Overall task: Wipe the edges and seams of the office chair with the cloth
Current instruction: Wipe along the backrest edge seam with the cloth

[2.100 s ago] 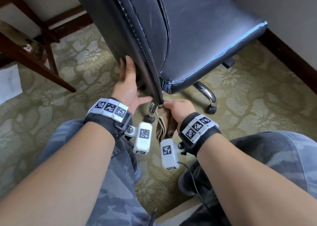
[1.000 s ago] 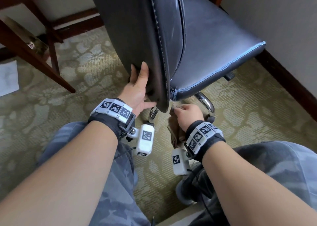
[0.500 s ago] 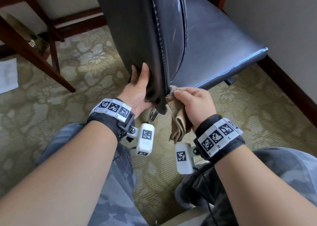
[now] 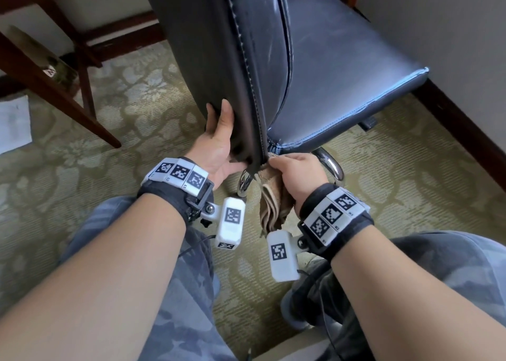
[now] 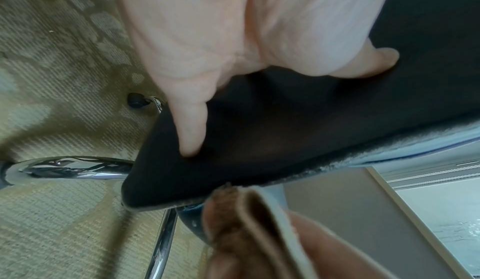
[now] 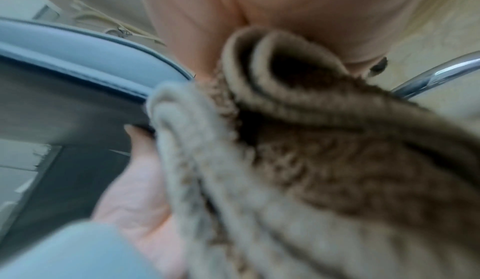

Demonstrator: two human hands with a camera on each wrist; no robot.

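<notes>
1. Head view: the office chair (image 4: 315,67) stands straight ahead on the carpet (image 4: 383,169). Its backrest's stitched seam (image 4: 247,67) runs up and away from the hands. The left hand (image 4: 217,144) lies flat, fingers straight, against the backrest's rear.
2. The right hand (image 4: 297,175), curled round the brown cloth (image 4: 271,196), presses it at the seam's bottom end, so I judge it's the nearer hand for the upward stroke.
3. Left wrist view: straight fingers (image 5: 191,127) press the dark panel; the cloth (image 5: 241,228) sits just below its edge.
4. Right wrist view: blurred, but the bunched cloth (image 6: 285,139) touches the chair edge (image 6: 103,57).
</notes>
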